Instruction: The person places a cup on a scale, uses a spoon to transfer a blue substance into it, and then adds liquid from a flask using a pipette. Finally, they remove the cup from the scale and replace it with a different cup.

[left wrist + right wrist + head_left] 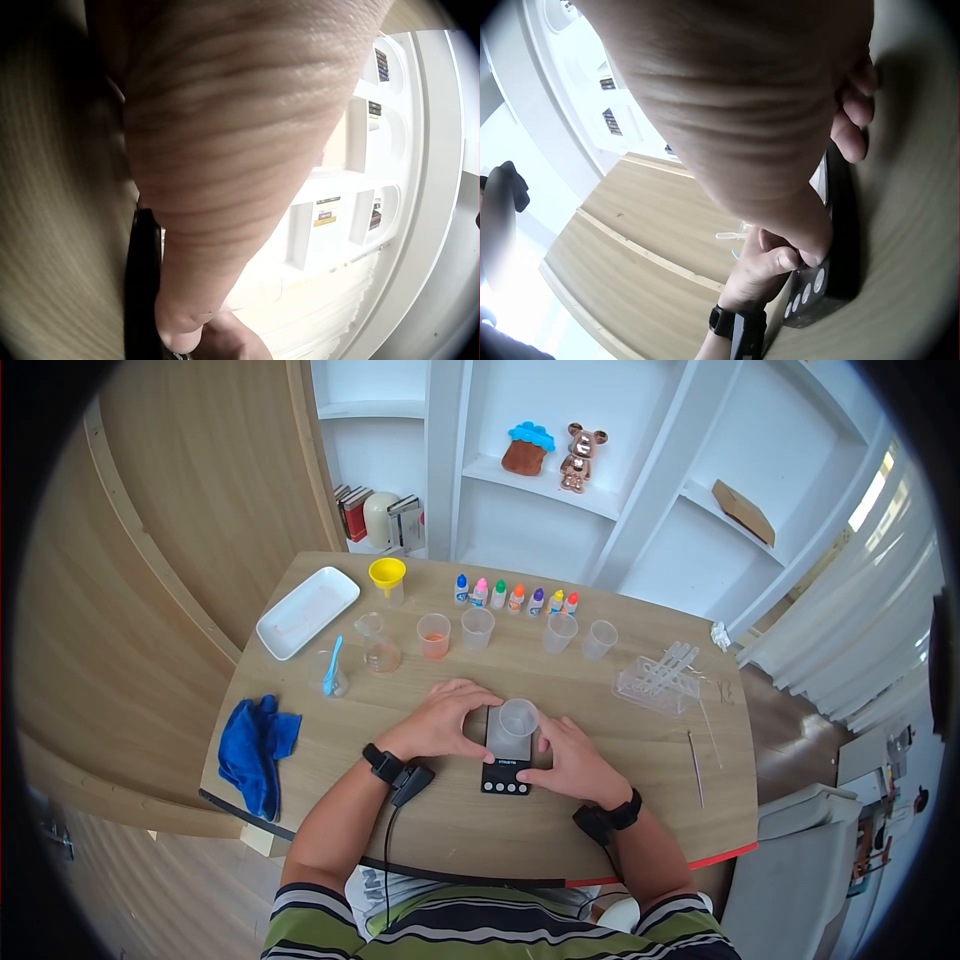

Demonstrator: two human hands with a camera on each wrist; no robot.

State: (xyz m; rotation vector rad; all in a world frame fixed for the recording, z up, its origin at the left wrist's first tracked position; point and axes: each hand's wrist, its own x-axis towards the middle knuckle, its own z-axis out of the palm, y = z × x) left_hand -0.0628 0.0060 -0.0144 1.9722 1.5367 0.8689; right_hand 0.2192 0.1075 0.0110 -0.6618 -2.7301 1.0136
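A black digital pocket scale [507, 776] with a row of round buttons along its near end lies on the table before the person. On its weighing plate stands a clear plastic cup [518, 718]. The left hand [440, 725] holds the scale's left side, thumb by the display and fingers near the far corner. From the right, the right hand [572, 765] holds the other side, its thumb at the edge above the buttons and its fingers beside the cup. In the right wrist view both thumbs meet the scale [832, 247] close to its buttons.
Behind the scale stand several clear cups, one with orange liquid [434, 643], and a row of dropper bottles [517, 598]. Leftward are a white tray [290, 643], a yellow funnel [387, 571], a blue spoon [332, 665] and a blue cloth [258, 755]. Plastic pipettes [665, 670] lie right.
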